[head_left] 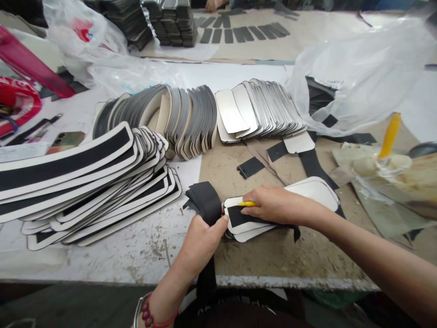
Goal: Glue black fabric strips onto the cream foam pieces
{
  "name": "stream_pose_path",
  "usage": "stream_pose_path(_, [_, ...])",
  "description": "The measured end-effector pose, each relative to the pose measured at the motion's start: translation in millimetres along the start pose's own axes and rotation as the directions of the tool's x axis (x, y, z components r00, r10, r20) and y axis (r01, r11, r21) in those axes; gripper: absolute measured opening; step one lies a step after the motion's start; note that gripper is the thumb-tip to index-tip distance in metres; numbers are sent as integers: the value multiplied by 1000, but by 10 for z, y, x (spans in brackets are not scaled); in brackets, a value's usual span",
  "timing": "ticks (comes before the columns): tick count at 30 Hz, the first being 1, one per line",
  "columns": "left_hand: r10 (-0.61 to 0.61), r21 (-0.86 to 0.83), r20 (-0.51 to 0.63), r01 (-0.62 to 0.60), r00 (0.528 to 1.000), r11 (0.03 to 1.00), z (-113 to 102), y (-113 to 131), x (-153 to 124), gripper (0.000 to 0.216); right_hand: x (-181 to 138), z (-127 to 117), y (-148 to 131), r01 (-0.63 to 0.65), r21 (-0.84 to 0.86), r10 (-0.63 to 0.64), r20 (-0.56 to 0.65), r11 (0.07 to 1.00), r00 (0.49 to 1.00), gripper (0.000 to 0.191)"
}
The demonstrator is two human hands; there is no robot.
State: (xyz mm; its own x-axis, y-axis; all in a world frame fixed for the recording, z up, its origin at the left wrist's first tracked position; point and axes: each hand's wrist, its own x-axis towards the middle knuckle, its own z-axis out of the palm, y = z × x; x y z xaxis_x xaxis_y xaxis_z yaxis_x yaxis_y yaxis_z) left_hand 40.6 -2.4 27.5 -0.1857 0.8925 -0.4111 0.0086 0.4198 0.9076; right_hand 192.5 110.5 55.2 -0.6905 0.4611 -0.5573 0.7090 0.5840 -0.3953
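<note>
My left hand [202, 239] is closed round a bent bundle of black strips [206, 200]. Its thumb lies at the left end of a white panel with rounded corners [251, 234], one of a small stack. On that panel lies a black strip [238, 217], partly covered by my right hand [269, 205]. Pinched in the right fingers is a slim yellow tool [247, 203]; its working end, if any, I cannot make out. The right hand rests low over the panel, and its fingertips are partly hidden.
Panels with black strips [102, 182] are piled at left. Behind stand rows of curved grey-edged pieces [191, 120] and white panels [269, 109]. At right are a glue-smeared pot [392, 166] with a yellow handle [389, 134] and a plastic bag [362, 68]. Another person's hand [215, 4] shows far back.
</note>
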Motion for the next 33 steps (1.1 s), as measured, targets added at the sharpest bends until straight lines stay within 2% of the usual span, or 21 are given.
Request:
stream_pose_path(7, [-10, 32, -67, 12, 998, 999, 44, 14, -29, 17, 4, 27, 35, 26, 12, -26, -6, 1000, 1000, 25])
stream_pose_path(11, [57, 52, -55, -54, 997, 997, 77, 48, -25, 9, 3, 15, 32, 11, 11, -11, 11, 1000, 1000, 26])
stream_pose_path(14, [101, 75, -59, -96, 993, 993, 114, 40, -6, 22, 13, 13, 6, 1, -2, -1, 7, 1000, 1000, 27])
stream_pose_path(18, [43, 129, -120, -27, 992, 991, 146, -66, 21, 27, -20, 16, -58, -19, -58, 17, -26, 998, 1000, 27])
stream_pose_path(21, [56, 109, -134, -41, 989, 993, 147, -132, 26, 27, -194, 0, -43, -66, -141, 55, -78, 988, 995, 25])
stream_pose_path(24, [80, 51, -142, -74, 987, 996, 140, -128, 3, 26, -521, -12, 111, -178, -199, 155, -125, 964, 980, 23])
stream_pose_path(27, [99, -4, -149, -101, 984, 995, 123, -87, -39, 26, -865, 7, 361, -298, -122, 275, -179, 947, 945, 23])
stream_pose_path(29, [74, 7, -166, -73, 983, 997, 103, -74, -65, 22, -1013, 42, 513, -351, -49, 334, -212, 935, 918, 24])
stream_pose_path(33, [43, 44, -209, -35, 977, 998, 44, -119, -99, 21, -1054, 128, 666, -342, 77, 350, -249, 937, 903, 26])
